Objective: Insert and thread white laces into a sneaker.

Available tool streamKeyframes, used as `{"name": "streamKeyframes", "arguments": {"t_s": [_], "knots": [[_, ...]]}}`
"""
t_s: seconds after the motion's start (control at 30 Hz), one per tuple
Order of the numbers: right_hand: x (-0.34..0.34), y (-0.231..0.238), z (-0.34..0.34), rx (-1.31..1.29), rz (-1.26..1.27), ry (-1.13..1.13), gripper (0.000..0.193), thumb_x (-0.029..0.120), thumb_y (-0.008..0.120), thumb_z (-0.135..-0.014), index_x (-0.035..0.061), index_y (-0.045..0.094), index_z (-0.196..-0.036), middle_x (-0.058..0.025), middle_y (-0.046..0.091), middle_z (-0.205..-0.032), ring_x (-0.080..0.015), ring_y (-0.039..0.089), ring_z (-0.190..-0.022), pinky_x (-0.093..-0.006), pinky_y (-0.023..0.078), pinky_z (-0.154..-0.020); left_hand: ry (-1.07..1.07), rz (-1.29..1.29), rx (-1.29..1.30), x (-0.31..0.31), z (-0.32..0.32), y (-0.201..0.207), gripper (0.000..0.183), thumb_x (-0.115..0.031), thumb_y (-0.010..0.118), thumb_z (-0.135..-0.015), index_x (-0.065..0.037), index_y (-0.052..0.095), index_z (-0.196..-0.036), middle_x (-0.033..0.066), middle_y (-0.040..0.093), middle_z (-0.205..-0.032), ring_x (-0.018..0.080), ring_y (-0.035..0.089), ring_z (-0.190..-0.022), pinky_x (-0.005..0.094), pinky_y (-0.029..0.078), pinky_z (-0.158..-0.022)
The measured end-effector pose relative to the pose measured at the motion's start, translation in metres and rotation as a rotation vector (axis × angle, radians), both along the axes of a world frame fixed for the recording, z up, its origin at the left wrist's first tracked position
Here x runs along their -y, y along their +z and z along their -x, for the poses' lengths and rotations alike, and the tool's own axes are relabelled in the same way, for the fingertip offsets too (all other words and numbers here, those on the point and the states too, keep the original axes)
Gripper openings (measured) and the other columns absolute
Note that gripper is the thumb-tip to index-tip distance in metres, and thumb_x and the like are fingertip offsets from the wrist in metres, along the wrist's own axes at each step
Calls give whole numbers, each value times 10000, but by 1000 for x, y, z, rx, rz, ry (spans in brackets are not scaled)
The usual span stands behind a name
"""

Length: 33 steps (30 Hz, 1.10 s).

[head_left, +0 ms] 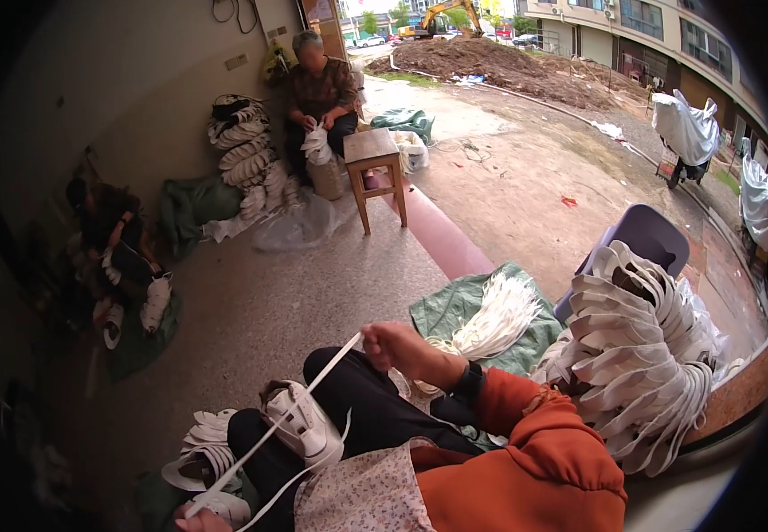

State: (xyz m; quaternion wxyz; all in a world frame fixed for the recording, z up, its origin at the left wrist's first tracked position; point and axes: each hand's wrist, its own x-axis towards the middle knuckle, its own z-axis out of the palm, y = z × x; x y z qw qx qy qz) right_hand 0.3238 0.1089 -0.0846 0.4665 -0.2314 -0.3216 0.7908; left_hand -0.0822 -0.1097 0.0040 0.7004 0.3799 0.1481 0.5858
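A white shoe upper [302, 429] rests across my knees, with a white shoelace [264, 441] drawn out over it in a straight diagonal. My right hand [402, 348], raised at the far side of my lap, is closed on one part of this lace. At the lower left edge my left hand [204, 520] grips the lace too; most of that hand is cut off by the picture's edge. A looser length of lace curves along the near side of the upper. Beside my left leg sit more white uppers [207, 452].
A bundle of white laces [499, 315] lies on a green sack [442, 310]. At my right, stacked uppers [632, 355] rise in front of a purple plastic container [646, 232]. Beyond stands a wooden stool [372, 149]. Two seated people [324, 89] handle similar uppers.
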Motion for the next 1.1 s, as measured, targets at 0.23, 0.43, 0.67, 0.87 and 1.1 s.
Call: {"name": "streamKeyframes", "arguments": {"t_s": [0.23,0.43,0.67,0.87,1.1], "knots": [[-41,-78,-69,-331,422,-328,233,231,460,-960,107,471,-763,-39,513,-692,-150,435,-542,-263,341,-461,459,15,298,-5,79,19,249,-192,356,-1029,-49,543,-947,-22,295,-523,72,250,-420,229,252,-416],[-55,-111,-115,-580,636,-496,183,159,516,-952,16,513,-837,-176,643,-1020,-199,589,-635,-278,534,-551,874,208,434,2,114,-5,161,-150,506,-959,-29,585,-1032,-4,409,-579,109,331,-431,230,314,-435],[-76,-143,-187,-585,614,-622,184,155,588,-922,12,621,-1034,-90,671,-879,-170,621,-636,-276,529,-565,1120,283,233,9,208,-75,447,-317,577,-943,-116,516,-1338,79,532,-1289,147,540,-1131,288,484,-933],[-90,-200,-273,-347,582,-885,96,114,528,-922,51,573,-865,-100,662,-771,-237,666,-689,-367,573,-612,1391,201,244,73,313,-100,340,-231,544,-972,-70,542,-1272,23,592,-1137,45,533,-724,202,403,-454],[-114,-264,-523,154,-163,-296,264,51,424,-869,-78,530,-1073,-224,555,-1244,-336,588,-1113,-417,540,-897,1392,359,164,50,321,-135,186,-178,570,-946,-93,594,-1111,-51,410,-735,56,313,-511,207,268,-405]]}}
